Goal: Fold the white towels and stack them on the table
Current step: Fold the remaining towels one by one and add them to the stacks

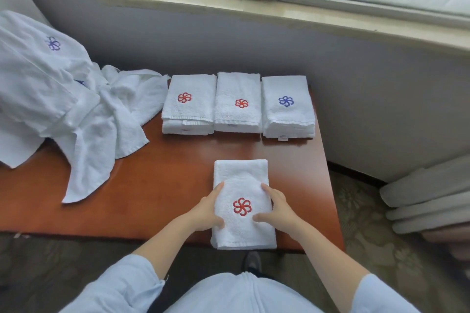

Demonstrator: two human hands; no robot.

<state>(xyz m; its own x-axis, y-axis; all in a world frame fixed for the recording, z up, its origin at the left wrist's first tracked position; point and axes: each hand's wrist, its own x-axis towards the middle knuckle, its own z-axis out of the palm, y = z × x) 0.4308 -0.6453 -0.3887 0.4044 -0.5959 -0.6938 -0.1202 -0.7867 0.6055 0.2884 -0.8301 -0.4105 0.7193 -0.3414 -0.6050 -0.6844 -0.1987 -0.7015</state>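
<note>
Hotel-like room: logo-embroidered white towels [189, 99], wooden table [157, 185], patterned carpet [361, 211]

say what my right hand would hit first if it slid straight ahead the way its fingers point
The right hand rests on the towel; past it, over bare table, probably the middle stack, though depth is unclear.

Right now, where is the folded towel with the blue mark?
In the head view, the blue-marked towel tops the rightmost of three stacks at the far edge of the table, beside the middle red-marked stack.
</note>
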